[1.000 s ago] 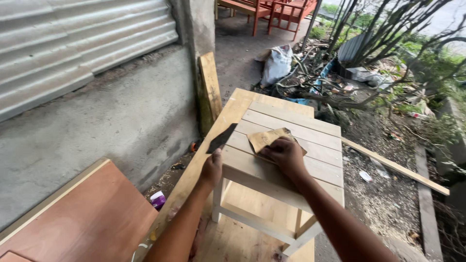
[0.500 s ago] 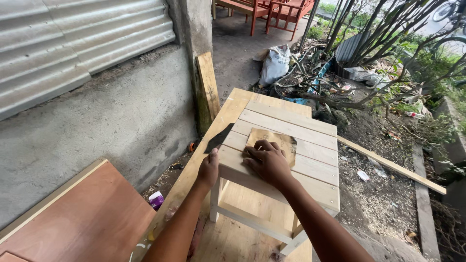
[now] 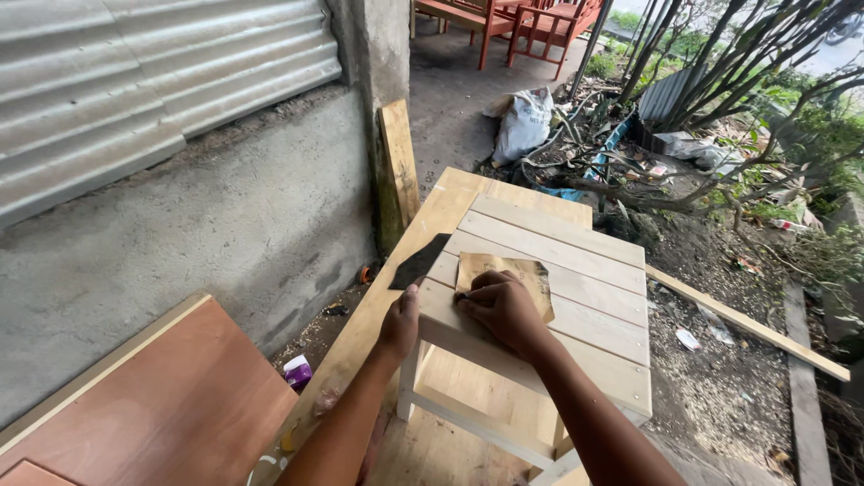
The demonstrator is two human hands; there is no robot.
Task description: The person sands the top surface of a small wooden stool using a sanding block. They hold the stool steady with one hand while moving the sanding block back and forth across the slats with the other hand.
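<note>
The right hand (image 3: 504,310) lies flat on a tan sandpaper sheet (image 3: 504,274), fingers curled over its near edge, pressing it onto the slatted tabletop (image 3: 576,270). A second ago the sheet sat farther up the slats; half a second ago the hand covered most of it; now hand and sheet have slid nearer the left edge, with more paper showing beyond the knuckles. The left hand (image 3: 400,319) stays at the tabletop's left rim, its grip closed on a dark sandpaper piece (image 3: 420,261) that juts away from it, as before. A reddish board (image 3: 153,405) lies lower left.
</note>
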